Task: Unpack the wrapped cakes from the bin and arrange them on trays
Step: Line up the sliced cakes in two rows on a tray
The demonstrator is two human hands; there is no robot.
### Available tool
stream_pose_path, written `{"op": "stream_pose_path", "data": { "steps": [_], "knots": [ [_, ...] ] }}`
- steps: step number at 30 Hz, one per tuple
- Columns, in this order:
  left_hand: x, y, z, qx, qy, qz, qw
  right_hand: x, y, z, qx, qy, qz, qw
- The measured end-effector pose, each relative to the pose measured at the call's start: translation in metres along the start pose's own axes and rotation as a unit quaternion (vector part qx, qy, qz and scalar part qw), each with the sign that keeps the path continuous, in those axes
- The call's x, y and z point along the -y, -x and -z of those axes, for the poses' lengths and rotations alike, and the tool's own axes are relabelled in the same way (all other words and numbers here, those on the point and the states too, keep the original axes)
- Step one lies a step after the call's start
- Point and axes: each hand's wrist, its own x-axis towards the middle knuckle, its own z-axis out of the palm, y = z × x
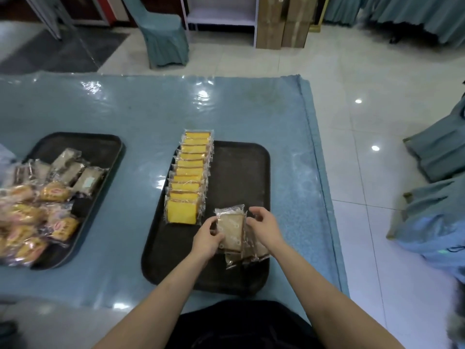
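Observation:
A dark tray (239, 172) lies in front of me on the blue table. Along its left side runs a leaning row of several yellow wrapped cakes (187, 182). Near the tray's front right sits a small stack of brown wrapped cakes (232, 233). My left hand (207, 235) pinches the left edge of the top brown cake's wrapper. My right hand (264, 227) has its fingers curled at the right edge of the same stack, touching the wrapper. The bin is out of view.
A second dark tray (100, 147) at the left holds grey-brown wrapped cakes (75, 172) and a pile of orange-labelled wrapped buns (30, 217). The table's right edge (324, 197) drops to a tiled floor. Covered chairs (437, 152) stand at the right and one behind the table.

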Motion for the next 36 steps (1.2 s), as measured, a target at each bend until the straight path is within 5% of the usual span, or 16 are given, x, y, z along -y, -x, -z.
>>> {"op": "stream_pose_path", "data": {
  "steps": [18, 24, 36],
  "knots": [
    [-0.044, -0.012, 0.026, 0.102, 0.074, -0.077, 0.989, 0.022, -0.024, 0.014, 0.017, -0.123, 0.013, 0.992],
    [-0.072, -0.033, 0.041, 0.072, 0.098, -0.105, 0.987, 0.036, -0.033, 0.017, 0.044, -0.16, 0.001, 0.986],
    [-0.096, -0.081, 0.064, 0.081, 0.145, -0.051, 0.985, 0.059, -0.072, 0.015, -0.029, -0.274, -0.028, 0.961]
  ]
}}
